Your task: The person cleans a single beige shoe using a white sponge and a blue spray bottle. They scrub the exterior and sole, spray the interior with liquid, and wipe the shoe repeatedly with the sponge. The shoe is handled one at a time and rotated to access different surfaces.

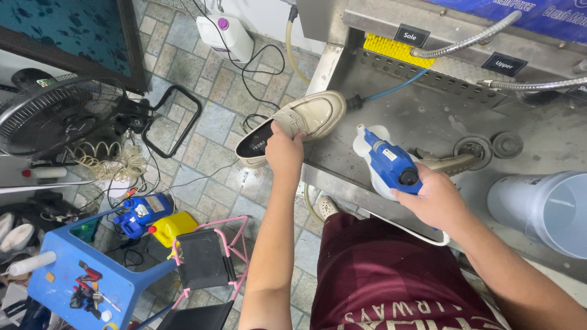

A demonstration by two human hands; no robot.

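Beige shoe (293,125) in left grip (284,150)

My left hand (285,150) holds a beige loafer (293,125) of smooth, faintly glossy leather. My right hand (435,198) grips a glossy blue plastic spray tool (390,164). At twelve o'clock, the steel sink basin (428,110) looks dull and water-stained; the floor tiles (208,134) are matt and rough.

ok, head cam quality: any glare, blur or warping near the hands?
Head view: sharp and evenly lit; left hand on the beige shoe and right hand on the blue-and-white sprayer unblurred; dull sheen on the steel sink; wide-angle bending toward the edges.
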